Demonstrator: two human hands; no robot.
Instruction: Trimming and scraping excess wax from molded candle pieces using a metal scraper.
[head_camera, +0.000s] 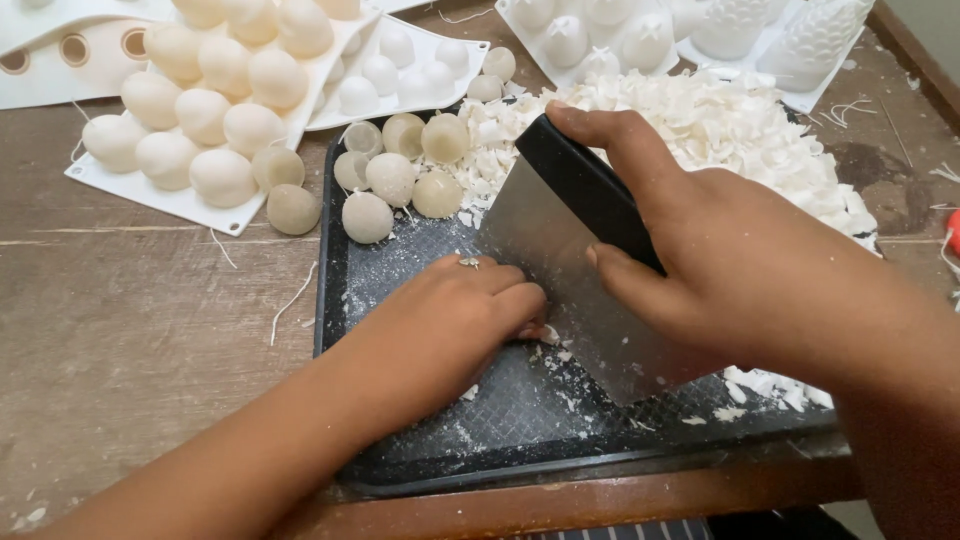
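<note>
Head view looks down on two bare hands working over a black tray (340, 300) that sits on a worn wooden table (150, 330). Right hand (740, 270) grasps a scraper (560, 270) by its black handle, index finger stretched along the top of the handle and thumb pressed against the side; the steel blade stands nearly upright with its lower edge on the tray floor. Left hand (455, 320) lies just beside the blade, fingers curled under and pressed down on the tray; whether it pinches anything beneath them cannot be told, though small white crumbs show at the fingertips. Beyond the right hand, a heap of white wax shavings (760, 140) spreads over the far part of the tray. Beyond the left hand, a cluster of pale egg-shaped pieces (395, 180) rests on the tray. Farther out past the left hand, a white mould (190, 120) filled with similar eggs lies on the table, and more white moulds (700, 35) sit past the shavings.
</note>
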